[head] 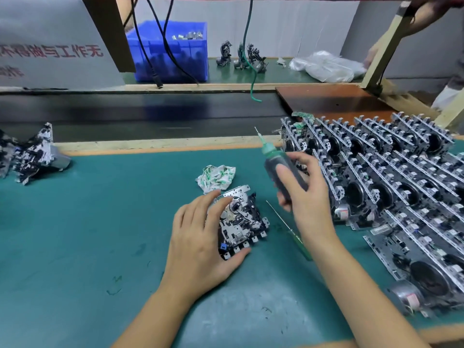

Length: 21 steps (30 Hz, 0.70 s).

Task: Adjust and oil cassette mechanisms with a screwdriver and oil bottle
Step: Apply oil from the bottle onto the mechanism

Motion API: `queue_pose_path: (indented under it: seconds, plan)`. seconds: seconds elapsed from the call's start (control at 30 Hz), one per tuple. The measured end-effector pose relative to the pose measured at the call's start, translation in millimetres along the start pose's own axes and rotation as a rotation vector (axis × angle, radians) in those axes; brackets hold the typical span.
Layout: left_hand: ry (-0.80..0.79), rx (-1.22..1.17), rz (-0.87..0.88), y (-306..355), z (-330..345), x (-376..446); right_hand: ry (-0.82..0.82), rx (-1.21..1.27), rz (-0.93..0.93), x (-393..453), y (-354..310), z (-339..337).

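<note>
A metal cassette mechanism [247, 221] lies flat on the green mat in the middle of the bench. My left hand [200, 237] grips it, fingers over its left side and thumb at its near edge. My right hand [305, 194] holds a dark oil bottle [281, 172] with a green cap and a thin needle tip pointing up and away, raised above and to the right of the mechanism. A green-handled screwdriver [288, 228] lies on the mat just right of the mechanism, partly under my right wrist.
Several rows of cassette mechanisms [391, 187] are stacked on the right. A crumpled rag [217, 178] lies behind the mechanism. More mechanisms [32, 156] sit at far left. A blue bin [170, 51], hanging cables and another person's arm [411, 23] are at the back.
</note>
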<state>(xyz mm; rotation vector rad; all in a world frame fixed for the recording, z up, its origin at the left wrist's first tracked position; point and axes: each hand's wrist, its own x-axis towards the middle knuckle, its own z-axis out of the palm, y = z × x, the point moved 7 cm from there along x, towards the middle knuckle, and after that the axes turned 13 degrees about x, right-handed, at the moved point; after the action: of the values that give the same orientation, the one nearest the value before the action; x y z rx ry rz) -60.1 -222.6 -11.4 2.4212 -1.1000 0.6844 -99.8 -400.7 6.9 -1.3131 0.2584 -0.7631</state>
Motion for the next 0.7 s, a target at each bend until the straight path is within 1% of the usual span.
queue_pose_path:
  seconds: [0.1,0.17,0.23,0.3,0.37,0.47,0.6,0.7]
  plan:
    - [-0.01,-0.001,-0.014,-0.2,0.3,-0.1,0.087,0.114,-0.082,-24.0,-13.5,-12.4]
    - [-0.014,0.0,-0.02,-0.6,0.8,-0.6,0.124,0.258,-0.11,-33.5,-13.4,-16.0]
    - [-0.018,-0.002,-0.025,-1.1,0.8,-0.8,0.187,0.374,-0.082,-38.3,-8.5,-17.1]
    - [-0.021,-0.004,-0.026,-1.2,0.8,-0.6,0.267,0.436,-0.014,-40.9,-2.1,-18.1]
    - [-0.021,-0.008,-0.029,-1.4,1.0,-0.2,0.291,0.457,0.057,-41.5,3.1,-15.9]
    - [-0.022,-0.017,-0.041,-2.1,1.5,-0.1,0.258,0.467,0.087,-39.5,2.7,-12.0]
    - [-0.017,-0.032,-0.058,-2.6,0.9,1.2,0.288,0.494,0.057,-38.8,-0.1,-16.8]
    - [-0.017,-0.063,-0.086,-4.5,1.1,1.1,0.325,0.391,-0.006,-40.3,-5.0,-24.0]
